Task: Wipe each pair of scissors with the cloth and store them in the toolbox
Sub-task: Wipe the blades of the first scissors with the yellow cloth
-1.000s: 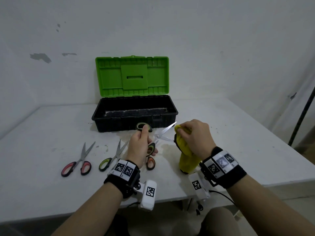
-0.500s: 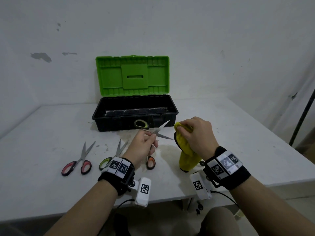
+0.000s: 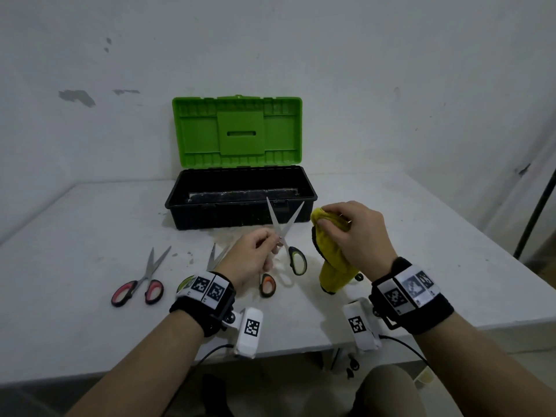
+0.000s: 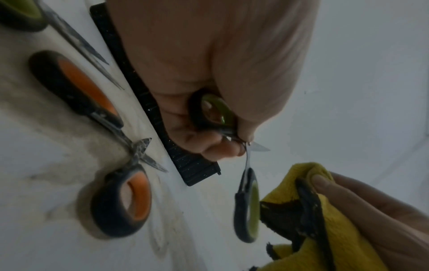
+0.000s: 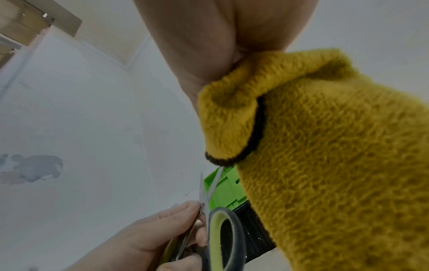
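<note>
Left hand (image 3: 251, 256): you pinch the green scissors (image 3: 286, 236) at the pivot, blades spread, frame centre.
Right hand (image 3: 355, 233): your fingers curl round the cloth (image 3: 329, 254).
Writing: none readable.

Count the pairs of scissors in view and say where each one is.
4: green-handled scissors held in the left hand; on the table, red-handled scissors, orange-handled scissors, and another green-handled pair partly hidden behind the left wrist.
</note>
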`<state>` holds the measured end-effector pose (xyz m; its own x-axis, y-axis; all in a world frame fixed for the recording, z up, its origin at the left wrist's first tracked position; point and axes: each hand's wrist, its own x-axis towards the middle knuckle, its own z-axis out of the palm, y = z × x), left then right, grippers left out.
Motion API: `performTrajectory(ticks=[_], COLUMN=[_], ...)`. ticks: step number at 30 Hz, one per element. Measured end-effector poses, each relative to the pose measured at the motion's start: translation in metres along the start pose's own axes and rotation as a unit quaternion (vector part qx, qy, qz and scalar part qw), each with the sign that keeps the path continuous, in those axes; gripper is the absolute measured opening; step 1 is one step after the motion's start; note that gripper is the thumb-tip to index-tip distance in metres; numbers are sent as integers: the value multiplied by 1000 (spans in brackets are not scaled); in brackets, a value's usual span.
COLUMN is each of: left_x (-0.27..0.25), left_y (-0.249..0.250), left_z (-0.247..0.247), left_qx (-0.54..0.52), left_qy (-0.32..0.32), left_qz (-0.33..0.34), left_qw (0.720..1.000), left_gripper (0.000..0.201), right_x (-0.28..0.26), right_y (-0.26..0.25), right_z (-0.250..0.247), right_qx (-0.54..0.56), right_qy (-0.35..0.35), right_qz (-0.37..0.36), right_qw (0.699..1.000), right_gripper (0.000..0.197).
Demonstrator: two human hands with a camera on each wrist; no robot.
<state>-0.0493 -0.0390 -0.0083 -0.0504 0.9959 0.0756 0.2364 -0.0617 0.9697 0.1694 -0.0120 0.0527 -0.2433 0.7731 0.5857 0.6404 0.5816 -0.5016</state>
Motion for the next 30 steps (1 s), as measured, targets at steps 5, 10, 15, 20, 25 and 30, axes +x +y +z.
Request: performTrajectory(ticks=[5,10,15,20,25,30], left_x=[-2,-4,1,0,-2,-5], left_y=[7,13,5,3,6,5], left_z=[3,10,19,22,18,15], left_qx=[39,73,51,80,97,126], left_qy=[-16,-34,-25,-26,-28,-18], left_qz=[10,10,2,16,26,22], left_qw=[999,997,998,996,995,992], left_gripper=[32,31,28,26,26,27], right_x=[-6,-14,-23,-24,-4,13], right_y=[-6,-6,-1,-1,7,28], right_z=[2,18,35,39,29,8], right_qx=[22,-19,-18,-35,-52,-73], right_qy=[-45,-73,-80,-80,-57,-25], right_qz=[-13,-59,-80,-64,-3,69], right_qw=[999,995,993,994,997,995], right_gripper=[11,10,13,14,19,20])
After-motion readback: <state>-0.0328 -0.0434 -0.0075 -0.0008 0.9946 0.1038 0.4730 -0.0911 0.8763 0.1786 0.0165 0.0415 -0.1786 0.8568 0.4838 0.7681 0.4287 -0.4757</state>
